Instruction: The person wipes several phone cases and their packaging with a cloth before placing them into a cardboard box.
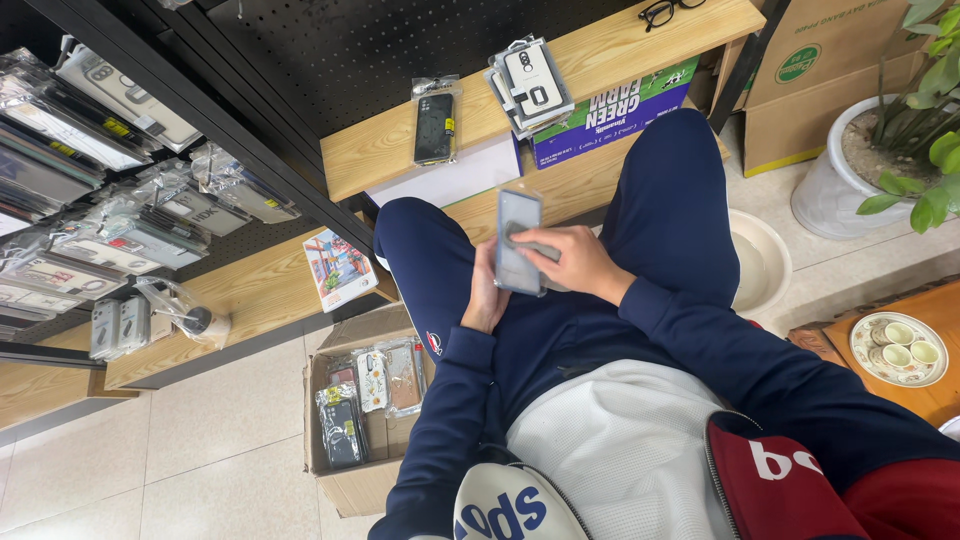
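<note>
l hand (487,296) gripping phone case (518,240) from behind, r hand (572,262) pressing fingers flat on its front. below l hand, cardboard box (345,485) holding bagged cases (342,430).

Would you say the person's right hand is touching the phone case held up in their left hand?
Touching. The head view shows the right hand laid across the face of the phone case, fingers pressed on it, while the left hand grips its edge.

Navy long sleeves run down to ribbed cuffs above both bare hands (540,270); navy trousers with a small red-and-white emblem on one thigh; a white textured top, and a red panel with white lettering
</note>
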